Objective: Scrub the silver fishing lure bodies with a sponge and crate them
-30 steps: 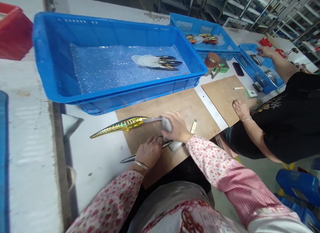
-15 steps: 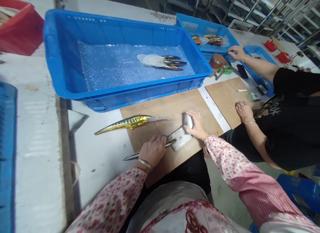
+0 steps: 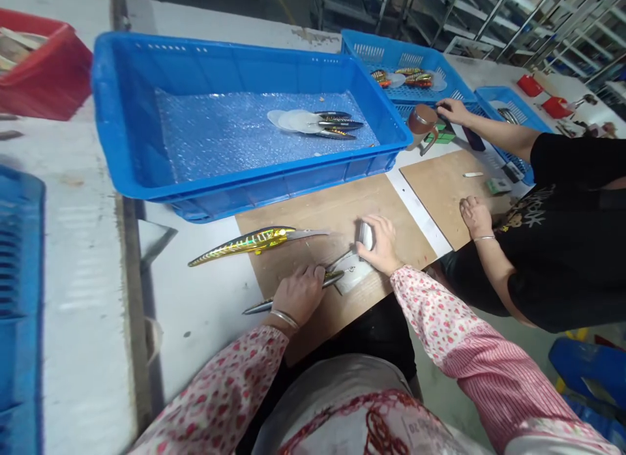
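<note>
My left hand [image 3: 300, 292] is closed around a slim dark-and-gold fishing lure [image 3: 258, 307], pressing it down on the brown board [image 3: 337, 197]. The lure's clear lip [image 3: 357, 278], with a small metal ring on it, points right. In my right hand [image 3: 382, 245] is a small whitish block [image 3: 366, 235], gripped between thumb and fingers just above the lip. Whether the block touches the lip I cannot tell. A second, gold striped lure [image 3: 239, 245] lies on its side beyond my left hand, its lip over the board.
A big blue tub [image 3: 264, 188] lined with bubble wrap holds several lures behind the board. Right of it are a brown mug [image 3: 421, 121] and a blue basket [image 3: 405, 51] of lures. A co-worker's hand [image 3: 475, 217] rests on another board [image 3: 435, 181]. A red bin [image 3: 53, 83] stands left.
My right hand and the block have shifted slightly left over the lip. My left hand stays on the lure. The co-worker's far hand has moved a little left, and the view has tilted slightly.
</note>
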Available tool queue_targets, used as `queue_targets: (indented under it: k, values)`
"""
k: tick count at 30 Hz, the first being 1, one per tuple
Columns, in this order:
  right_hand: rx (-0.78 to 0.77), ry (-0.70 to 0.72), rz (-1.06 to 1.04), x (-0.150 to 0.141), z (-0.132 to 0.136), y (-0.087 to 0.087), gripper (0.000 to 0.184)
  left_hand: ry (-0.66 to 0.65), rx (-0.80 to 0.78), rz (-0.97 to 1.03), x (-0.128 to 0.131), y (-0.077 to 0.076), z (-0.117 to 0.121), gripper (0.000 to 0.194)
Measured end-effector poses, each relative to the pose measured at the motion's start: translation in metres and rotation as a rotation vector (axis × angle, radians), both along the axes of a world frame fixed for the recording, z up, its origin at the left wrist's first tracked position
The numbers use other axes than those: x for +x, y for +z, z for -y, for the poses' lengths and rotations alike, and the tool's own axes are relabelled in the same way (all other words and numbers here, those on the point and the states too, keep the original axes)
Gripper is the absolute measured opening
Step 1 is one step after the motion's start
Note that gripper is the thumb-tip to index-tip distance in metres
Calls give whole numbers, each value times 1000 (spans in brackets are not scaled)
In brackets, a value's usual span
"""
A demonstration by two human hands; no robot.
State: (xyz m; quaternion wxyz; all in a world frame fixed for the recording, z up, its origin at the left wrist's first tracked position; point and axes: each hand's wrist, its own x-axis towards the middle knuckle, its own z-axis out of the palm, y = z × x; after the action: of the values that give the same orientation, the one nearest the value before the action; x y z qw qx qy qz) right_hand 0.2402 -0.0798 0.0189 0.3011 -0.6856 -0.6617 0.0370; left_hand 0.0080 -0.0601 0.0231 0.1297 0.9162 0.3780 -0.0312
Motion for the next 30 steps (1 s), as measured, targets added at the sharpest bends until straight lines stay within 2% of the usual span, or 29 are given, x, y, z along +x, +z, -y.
queue_targets:
  k: [4,6,12,15,17,20,23,26,30]
  values:
    - [-38,95,-18,-32,-5,10,54,-12,15,-15,-1,-1,1,19]
    - [-47,96,-46,-39,-10,15,53,-1,24,-29,-3,1,2,20]
    - [88,-151,-112,-12,-24,40,53,95,187,-16,1,17,8,24]
    - [39,-214,-18,-5,-21,50,54,115,244,-7,10,22,15,30]
    - [-39,-236,42,-6,-13,49,53,109,239,-4,14,22,21,32]
    - [-117,-281,75,-4,5,39,51,79,174,13,14,24,32,27]
    - [-129,-313,84,4,18,26,51,35,41,9,14,31,38,29]
    - [-135,-328,54,7,23,18,48,24,-121,-80,18,39,36,32]
    - [-65,-395,10,-26,35,13,50,42,-238,-156,22,45,30,31]
